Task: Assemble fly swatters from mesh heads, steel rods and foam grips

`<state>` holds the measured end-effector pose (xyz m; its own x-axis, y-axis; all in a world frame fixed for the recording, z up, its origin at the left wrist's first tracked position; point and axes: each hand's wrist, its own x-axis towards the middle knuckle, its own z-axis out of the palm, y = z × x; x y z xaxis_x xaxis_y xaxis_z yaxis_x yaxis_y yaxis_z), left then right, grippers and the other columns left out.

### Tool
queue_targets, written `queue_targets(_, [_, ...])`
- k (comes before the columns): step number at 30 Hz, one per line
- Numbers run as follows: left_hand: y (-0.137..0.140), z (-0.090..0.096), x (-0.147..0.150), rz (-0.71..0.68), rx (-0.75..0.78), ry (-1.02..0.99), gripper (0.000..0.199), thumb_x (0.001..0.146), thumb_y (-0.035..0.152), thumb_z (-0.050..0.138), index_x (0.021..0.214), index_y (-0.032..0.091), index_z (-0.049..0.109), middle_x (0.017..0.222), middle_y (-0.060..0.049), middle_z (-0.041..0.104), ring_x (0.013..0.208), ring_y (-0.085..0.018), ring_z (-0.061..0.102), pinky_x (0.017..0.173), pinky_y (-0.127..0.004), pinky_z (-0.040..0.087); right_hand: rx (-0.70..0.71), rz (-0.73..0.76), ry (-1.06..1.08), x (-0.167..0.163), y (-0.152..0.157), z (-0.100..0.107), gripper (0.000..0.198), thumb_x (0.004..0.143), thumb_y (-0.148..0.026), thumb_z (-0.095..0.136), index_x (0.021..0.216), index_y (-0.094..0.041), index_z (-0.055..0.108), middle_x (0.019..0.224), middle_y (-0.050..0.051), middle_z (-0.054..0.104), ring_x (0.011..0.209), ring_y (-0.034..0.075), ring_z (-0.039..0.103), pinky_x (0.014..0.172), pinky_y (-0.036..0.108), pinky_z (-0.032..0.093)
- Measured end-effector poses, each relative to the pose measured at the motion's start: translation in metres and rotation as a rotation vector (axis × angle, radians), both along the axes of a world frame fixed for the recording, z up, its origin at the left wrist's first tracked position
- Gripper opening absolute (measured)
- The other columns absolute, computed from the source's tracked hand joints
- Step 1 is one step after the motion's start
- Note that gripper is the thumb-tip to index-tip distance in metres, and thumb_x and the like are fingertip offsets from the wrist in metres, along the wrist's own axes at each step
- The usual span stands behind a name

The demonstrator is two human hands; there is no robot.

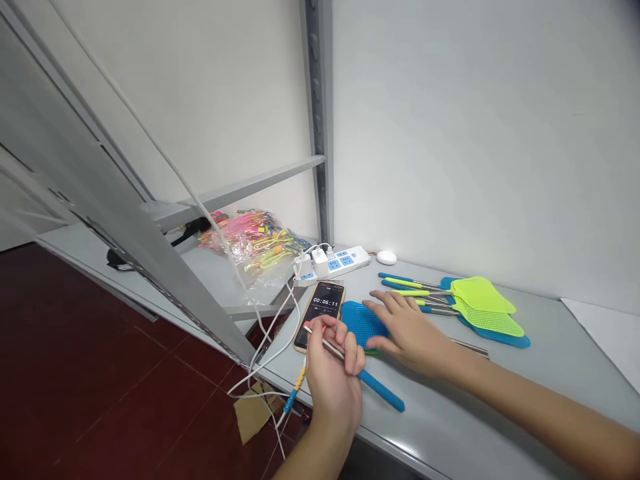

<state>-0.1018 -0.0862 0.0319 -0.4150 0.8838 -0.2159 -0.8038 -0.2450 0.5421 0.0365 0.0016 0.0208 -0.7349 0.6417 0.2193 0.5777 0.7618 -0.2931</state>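
Note:
My left hand (pixel 333 373) is closed around a fly swatter handle (pixel 383 390), a thin metal rod with a blue grip. The rod's bare end sticks up past my thumb, and the grip points down to the right. My right hand (pixel 407 330) has its fingers stretched out and spread over a blue mesh swatter head (pixel 361 321); whether it touches the mesh I cannot tell. Beyond that hand lies a pile of fly swatters, with yellow-green heads (pixel 483 297) over blue ones and their grips pointing left. A loose metal rod (pixel 471 347) lies partly behind my right forearm.
A phone (pixel 325 303) with a running timer lies beside my left hand. Behind it are a white power strip (pixel 343 262) with plugs and cables, and a small white oval device (pixel 387 257). Clear bags of colourful items (pixel 255 240) sit beyond the grey metal post (pixel 170 260).

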Motion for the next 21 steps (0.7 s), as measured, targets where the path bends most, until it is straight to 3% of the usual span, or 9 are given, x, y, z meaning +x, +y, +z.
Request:
queue_targets(2, [0.009, 0.002, 0.009, 0.015, 0.062, 0.009, 0.022, 0.093, 0.038, 0.050, 0.078, 0.021, 0.049, 0.065, 0.006, 0.037, 0.042, -0.005, 0.030, 0.042, -0.020, 0.028, -0.190, -0.022, 0.152, 0.018, -0.012, 0.015, 0.046, 0.099, -0.052, 0.034, 0.132, -0.024, 0.052, 0.135, 0.012, 0.055, 0.123, 0.028, 0.050, 0.101, 0.047, 0.040])
queue_targets(5, [0.023, 0.005, 0.031, 0.005, 0.134, 0.021, 0.025, 0.095, 0.039, 0.044, 0.077, 0.022, 0.046, 0.067, 0.005, 0.041, 0.051, -0.008, 0.040, 0.052, -0.022, 0.037, -0.465, -0.072, 0.265, 0.041, -0.038, 0.030, 0.034, 0.101, -0.044, 0.035, 0.121, -0.026, 0.056, 0.106, 0.005, 0.068, 0.094, 0.021, 0.063, 0.082, 0.035, 0.049])
queue_targets(7, [0.029, 0.006, 0.051, -0.057, 0.147, 0.022, 0.024, 0.095, 0.042, 0.043, 0.080, 0.023, 0.046, 0.070, 0.004, 0.045, 0.057, -0.009, 0.044, 0.058, -0.023, 0.040, -0.492, -0.117, 0.257, 0.054, -0.053, 0.033, 0.025, 0.100, -0.041, 0.040, 0.109, -0.025, 0.058, 0.094, 0.002, 0.068, 0.083, 0.020, 0.063, 0.073, 0.032, 0.048])
queue_targets(9, [0.033, 0.005, 0.071, -0.121, 0.157, 0.047, 0.028, 0.095, 0.048, 0.041, 0.083, 0.023, 0.048, 0.076, 0.002, 0.050, 0.062, -0.011, 0.048, 0.061, -0.024, 0.042, -0.432, -0.171, 0.247, 0.068, -0.063, 0.032, 0.021, 0.100, -0.037, 0.041, 0.098, -0.023, 0.057, 0.091, 0.002, 0.067, 0.080, 0.019, 0.061, 0.070, 0.031, 0.046])
queue_targets(12, [0.032, -0.006, 0.090, -0.106, 0.178, 0.207, 0.034, 0.096, 0.052, 0.037, 0.088, 0.023, 0.053, 0.086, -0.001, 0.053, 0.071, -0.012, 0.050, 0.067, -0.025, 0.044, -0.373, -0.231, 0.227, 0.097, -0.071, 0.033, 0.023, 0.101, -0.036, 0.038, 0.098, -0.024, 0.056, 0.090, 0.002, 0.067, 0.077, 0.019, 0.060, 0.066, 0.030, 0.043])
queue_targets(14, [0.031, -0.017, 0.094, -0.057, 0.158, 0.423, 0.029, 0.098, 0.046, 0.039, 0.092, 0.023, 0.055, 0.092, 0.000, 0.053, 0.075, -0.012, 0.050, 0.071, -0.024, 0.043, -0.352, -0.260, 0.212, 0.120, -0.075, 0.037, 0.024, 0.102, -0.037, 0.037, 0.105, -0.025, 0.057, 0.092, 0.002, 0.068, 0.077, 0.018, 0.061, 0.067, 0.030, 0.043])
queue_targets(17, [0.029, -0.032, 0.088, -0.061, 0.178, 0.944, 0.019, 0.100, 0.034, 0.043, 0.095, 0.024, 0.059, 0.098, -0.001, 0.054, 0.082, -0.014, 0.051, 0.078, -0.026, 0.042, -0.319, -0.290, 0.145, 0.155, -0.080, 0.043, 0.026, 0.102, -0.038, 0.037, 0.111, -0.026, 0.059, 0.091, 0.000, 0.069, 0.073, 0.017, 0.061, 0.066, 0.029, 0.043])
queue_targets(21, [0.030, -0.038, 0.077, -0.164, 0.512, 1.505, 0.012, 0.096, 0.021, 0.051, 0.092, 0.022, 0.062, 0.094, -0.003, 0.060, 0.093, -0.018, 0.053, 0.084, -0.031, 0.041, -0.262, -0.306, 0.023, 0.191, -0.088, 0.043, 0.028, 0.102, -0.038, 0.037, 0.111, -0.026, 0.061, 0.090, 0.001, 0.070, 0.076, 0.018, 0.063, 0.068, 0.030, 0.044])
